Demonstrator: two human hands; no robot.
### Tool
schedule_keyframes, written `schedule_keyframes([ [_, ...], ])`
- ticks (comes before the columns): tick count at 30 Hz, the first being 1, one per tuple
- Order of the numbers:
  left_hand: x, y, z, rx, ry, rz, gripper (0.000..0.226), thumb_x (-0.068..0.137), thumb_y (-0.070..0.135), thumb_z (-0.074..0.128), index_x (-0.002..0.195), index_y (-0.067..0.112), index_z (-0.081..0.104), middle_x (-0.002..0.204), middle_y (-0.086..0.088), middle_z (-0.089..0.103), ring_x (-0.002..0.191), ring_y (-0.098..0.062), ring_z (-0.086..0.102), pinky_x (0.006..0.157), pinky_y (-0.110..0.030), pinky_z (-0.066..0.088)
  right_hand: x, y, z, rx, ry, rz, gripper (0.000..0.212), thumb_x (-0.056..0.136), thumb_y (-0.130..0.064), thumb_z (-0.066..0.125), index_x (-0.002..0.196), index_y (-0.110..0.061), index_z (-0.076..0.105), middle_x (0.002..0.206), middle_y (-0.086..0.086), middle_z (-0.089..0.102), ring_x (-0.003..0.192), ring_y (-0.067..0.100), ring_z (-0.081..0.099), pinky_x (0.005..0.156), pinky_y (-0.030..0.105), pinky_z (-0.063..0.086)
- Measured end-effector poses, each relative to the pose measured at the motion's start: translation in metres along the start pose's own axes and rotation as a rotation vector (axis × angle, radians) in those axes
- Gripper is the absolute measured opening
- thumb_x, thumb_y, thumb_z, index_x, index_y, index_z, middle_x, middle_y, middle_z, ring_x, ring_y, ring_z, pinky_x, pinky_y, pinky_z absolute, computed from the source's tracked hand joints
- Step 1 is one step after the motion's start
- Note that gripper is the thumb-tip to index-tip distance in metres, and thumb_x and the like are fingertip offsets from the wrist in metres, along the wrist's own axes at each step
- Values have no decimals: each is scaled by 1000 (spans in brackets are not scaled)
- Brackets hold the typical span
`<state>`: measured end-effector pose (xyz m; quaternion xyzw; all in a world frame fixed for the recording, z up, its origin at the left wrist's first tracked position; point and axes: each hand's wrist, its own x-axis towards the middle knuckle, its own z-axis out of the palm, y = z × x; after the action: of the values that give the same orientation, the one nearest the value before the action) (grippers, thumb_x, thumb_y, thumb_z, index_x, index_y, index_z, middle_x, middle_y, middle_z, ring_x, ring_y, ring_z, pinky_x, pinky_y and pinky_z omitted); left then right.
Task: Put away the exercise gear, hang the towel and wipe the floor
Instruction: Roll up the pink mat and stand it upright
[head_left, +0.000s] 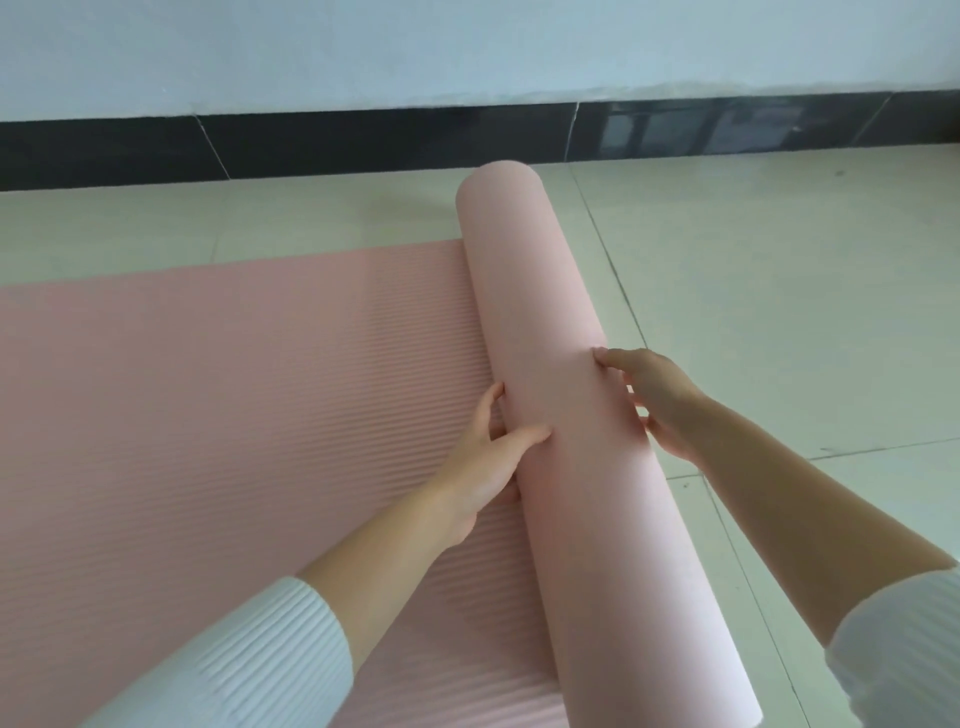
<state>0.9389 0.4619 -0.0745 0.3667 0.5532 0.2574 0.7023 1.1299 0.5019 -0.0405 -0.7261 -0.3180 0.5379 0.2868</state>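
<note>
The pink mat lies on the tiled floor, partly rolled up. Its thick, smooth roll runs from near the skirting toward the camera, and the ribbed flat part spreads out to the roll's left. The left hand grips the roll from the left, thumb laid over the top and fingers tucked into the crease where roll meets flat mat. The right hand holds the opposite side, thumb on top, fingers curled against the roll. White ribbed sleeves cover the lower forearms. Behind, a black skirting runs below a pale wall.
</note>
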Motion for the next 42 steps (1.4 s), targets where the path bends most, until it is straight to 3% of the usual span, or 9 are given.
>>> schedule_keyframes([
  [4, -4, -7, -15, -6, 42, -22, 75, 72, 33, 69, 135, 53, 34, 113, 7, 68, 104, -14, 65, 98, -42, 49, -6, -6, 11, -135, 78, -103, 50, 73, -48, 75, 109, -18, 59, 109, -1, 60, 100, 19, 56, 89, 41, 50],
  [11, -24, 1, -53, 267, 229, 280, 60, 80, -7, 62, 122, 37, 56, 123, 10, 48, 108, -13, 54, 76, -20, 53, -22, -25, 46, -270, 48, -282, 26, 83, -45, 64, 97, -23, 64, 111, -5, 61, 96, 15, 55, 70, 28, 39],
  [16, -45, 5, -92, 93, 154, 27, 25, 88, 37, 58, 109, 31, 70, 102, 14, 72, 100, -11, 66, 93, -38, 50, -31, -46, 84, -163, -32, -301, 30, 88, -37, 61, 112, -20, 56, 107, -1, 63, 99, 18, 60, 82, 38, 50],
  [19, -59, 5, -116, 159, 68, -91, 54, 76, 66, 58, 114, 31, 68, 115, 18, 68, 110, -5, 59, 93, -27, 41, -37, -60, 110, -6, -98, -198, 38, 90, -20, 60, 124, -12, 45, 102, 11, 62, 85, 23, 65, 75, 39, 56],
  [24, -71, -2, -146, 68, 252, -31, 51, 78, 33, 65, 127, 29, 49, 114, 13, 63, 98, -1, 61, 74, -21, 44, -42, -66, 163, -174, -106, -166, 27, 87, -12, 57, 109, 4, 62, 80, 13, 60, 61, 24, 59, 62, 35, 57],
  [28, -82, -2, -175, 105, 388, 174, 66, 80, 2, 56, 129, 47, 50, 126, 12, 51, 110, -2, 53, 75, -13, 42, -48, -79, 196, -556, -49, -376, 27, 86, -31, 57, 109, -25, 69, 117, 2, 52, 112, 20, 45, 75, 31, 41],
  [33, -99, -1, -203, 58, 373, 82, 25, 90, 35, 53, 104, 29, 74, 101, 17, 72, 101, -4, 64, 93, -31, 48, -66, -92, 245, -614, -135, -483, 26, 87, -35, 56, 109, -30, 69, 119, -3, 46, 121, 19, 34, 77, 32, 38],
  [36, -104, -2, -223, 82, 336, -49, 56, 72, 69, 59, 99, 23, 75, 93, 10, 74, 89, -12, 69, 87, -37, 53, -75, -98, 269, -465, -177, -558, 32, 86, -32, 58, 118, -28, 64, 113, -5, 58, 108, 16, 52, 69, 24, 44],
  [42, -122, -12, -269, -17, 540, 28, 68, 74, 40, 68, 137, 34, 44, 117, 7, 60, 99, -7, 60, 88, -32, 50, -73, -102, 303, -129, -120, -357, 32, 84, -14, 56, 116, -12, 57, 105, 8, 62, 84, 24, 65, 78, 44, 58],
])
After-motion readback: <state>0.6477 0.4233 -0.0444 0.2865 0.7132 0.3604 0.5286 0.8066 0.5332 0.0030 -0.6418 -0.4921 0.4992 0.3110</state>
